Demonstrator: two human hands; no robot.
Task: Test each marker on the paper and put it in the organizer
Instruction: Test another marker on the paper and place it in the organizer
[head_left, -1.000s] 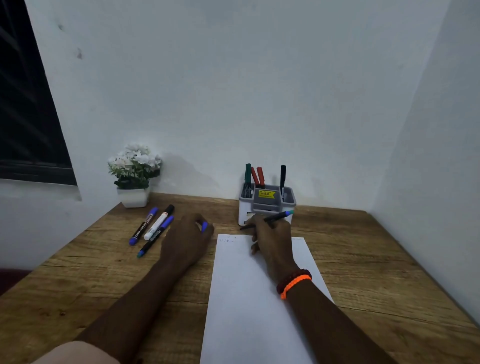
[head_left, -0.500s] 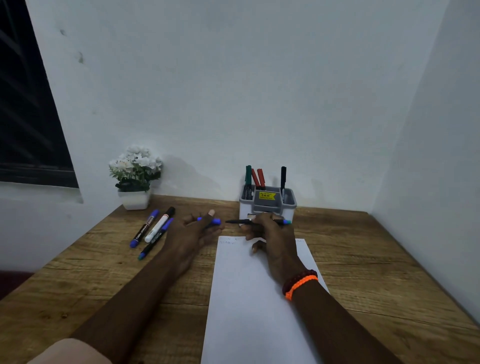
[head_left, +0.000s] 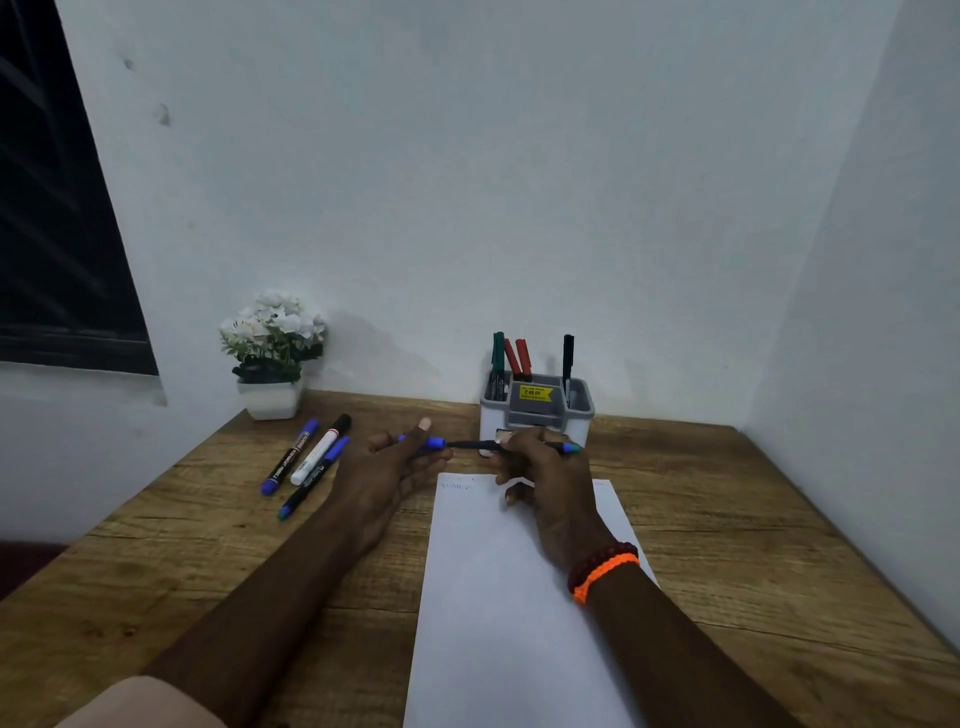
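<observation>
Organizer (head_left: 535, 415): four markers in. Table: three markers (head_left: 306, 462) untested. Right hand (head_left: 540, 462) grips marker (head_left: 478, 445) above paper (head_left: 509, 597); left hand (head_left: 395, 462) pinches cap (head_left: 434, 443) at its tip

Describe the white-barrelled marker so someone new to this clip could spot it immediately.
Start at the potted white flowers in the desk's far left corner. Three markers lie just in front; the white-barrelled marker is the middle one, black-capped, between two dark, blue-capped ones.
</observation>
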